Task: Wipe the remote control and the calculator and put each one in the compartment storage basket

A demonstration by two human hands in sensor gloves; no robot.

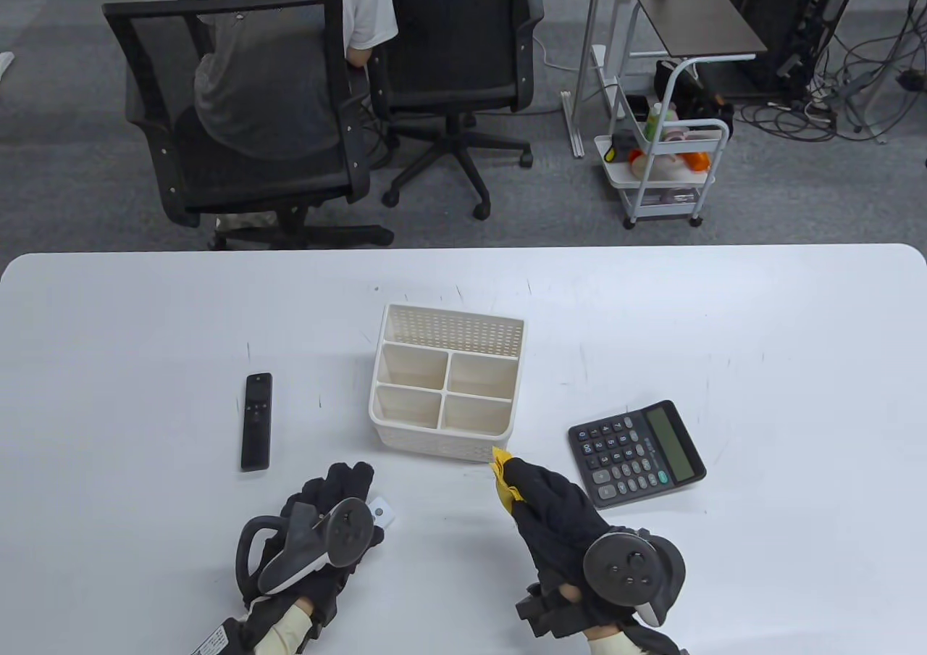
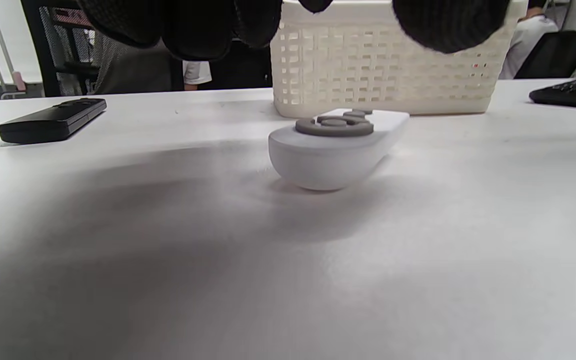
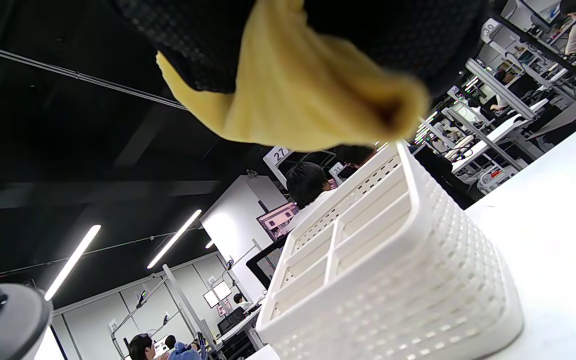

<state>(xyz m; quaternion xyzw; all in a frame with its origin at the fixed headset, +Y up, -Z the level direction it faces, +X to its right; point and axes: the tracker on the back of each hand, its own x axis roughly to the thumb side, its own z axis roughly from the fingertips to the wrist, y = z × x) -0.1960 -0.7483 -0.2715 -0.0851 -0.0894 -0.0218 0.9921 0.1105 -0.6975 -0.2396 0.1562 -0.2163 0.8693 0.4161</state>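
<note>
Table view: a yellow cloth is pinched in the curled right hand, just in front of the compartment storage basket, whose compartments are seen empty. The left hand is lowered, fingers relaxed, over a small white remote near the basket's front. The black remote control lies left of the basket, the calculator right of it. Wiping is judged not yet begun.

Left wrist view: nothing is gripped; the white remote must be picked up next.

Right wrist view: the cloth is held bunched above the basket's rim.
</note>
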